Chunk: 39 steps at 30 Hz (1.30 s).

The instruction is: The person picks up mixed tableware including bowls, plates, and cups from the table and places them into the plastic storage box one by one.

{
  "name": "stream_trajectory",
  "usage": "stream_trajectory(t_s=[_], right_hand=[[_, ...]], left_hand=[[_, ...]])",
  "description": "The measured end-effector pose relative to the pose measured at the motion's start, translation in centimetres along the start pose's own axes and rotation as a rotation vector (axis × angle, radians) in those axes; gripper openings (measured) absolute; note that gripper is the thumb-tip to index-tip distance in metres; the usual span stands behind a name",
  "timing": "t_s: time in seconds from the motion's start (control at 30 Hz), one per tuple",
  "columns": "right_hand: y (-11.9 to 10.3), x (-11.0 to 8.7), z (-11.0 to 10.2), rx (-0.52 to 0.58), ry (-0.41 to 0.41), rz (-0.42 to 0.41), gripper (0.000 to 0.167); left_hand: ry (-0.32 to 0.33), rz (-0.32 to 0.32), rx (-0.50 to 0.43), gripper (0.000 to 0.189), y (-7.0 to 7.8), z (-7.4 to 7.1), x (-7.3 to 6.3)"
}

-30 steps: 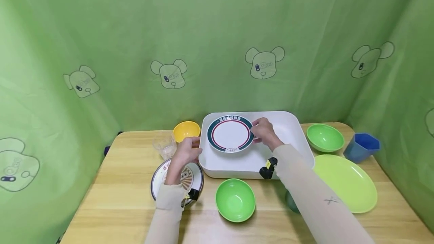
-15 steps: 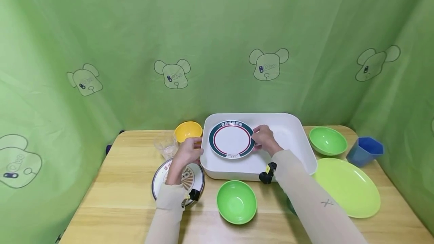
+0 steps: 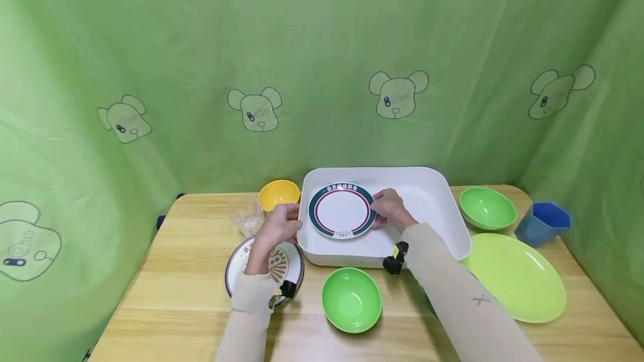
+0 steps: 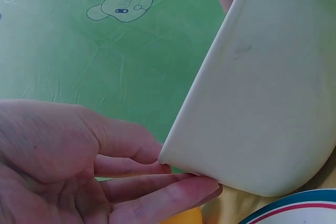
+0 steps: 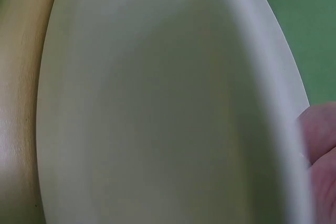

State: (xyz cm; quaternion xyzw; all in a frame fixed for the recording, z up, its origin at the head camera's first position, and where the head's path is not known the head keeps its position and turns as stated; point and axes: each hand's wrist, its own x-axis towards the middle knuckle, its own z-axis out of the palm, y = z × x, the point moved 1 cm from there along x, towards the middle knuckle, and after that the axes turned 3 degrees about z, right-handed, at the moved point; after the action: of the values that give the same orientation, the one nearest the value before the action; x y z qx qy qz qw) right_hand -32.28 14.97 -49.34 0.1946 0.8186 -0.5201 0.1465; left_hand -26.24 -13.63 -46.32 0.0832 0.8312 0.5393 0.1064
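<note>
A white plastic tub (image 3: 427, 211) stands on the wooden table. Its near left rim is gripped by my left hand (image 3: 274, 227), thumb and fingers at the edge, as the left wrist view also shows on the tub wall (image 4: 252, 93). Inside the tub, at its left, is a white plate (image 3: 343, 211) with a dark green border and a red ring. My right hand (image 3: 391, 206) pinches that plate's right edge. Whether the plate touches the tub floor I cannot tell. In the right wrist view the right hand (image 5: 323, 145) shows only partly, at the right edge.
Patterned plates (image 3: 238, 272) lie under my left wrist, near a clear cup (image 3: 247, 218) and yellow bowl (image 3: 278, 194). A green bowl (image 3: 351, 299) stands in front. Rightward are another green bowl (image 3: 487, 208), blue cup (image 3: 542, 224) and lime oval plate (image 3: 518, 278).
The plate in my right hand has come down slightly inside the tub. My left hand keeps its grip on the tub rim. The head view has shifted a little.
</note>
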Motion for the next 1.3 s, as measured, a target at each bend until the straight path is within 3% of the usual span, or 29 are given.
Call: stream_trajectory(t_s=[0.93, 1.3], right_hand=[[-0.9, -0.4, -0.2, -0.053, 0.008, 0.029, 0.041], [-3.0, -3.3, -2.0, -0.141, -0.120, -0.096, 0.055]], left_hand=[[-0.002, -0.017, 0.025, 0.051, 0.2, -0.2, -0.1], [-0.005, -0.020, 0.023, 0.051, 0.2, -0.2, 0.0]])
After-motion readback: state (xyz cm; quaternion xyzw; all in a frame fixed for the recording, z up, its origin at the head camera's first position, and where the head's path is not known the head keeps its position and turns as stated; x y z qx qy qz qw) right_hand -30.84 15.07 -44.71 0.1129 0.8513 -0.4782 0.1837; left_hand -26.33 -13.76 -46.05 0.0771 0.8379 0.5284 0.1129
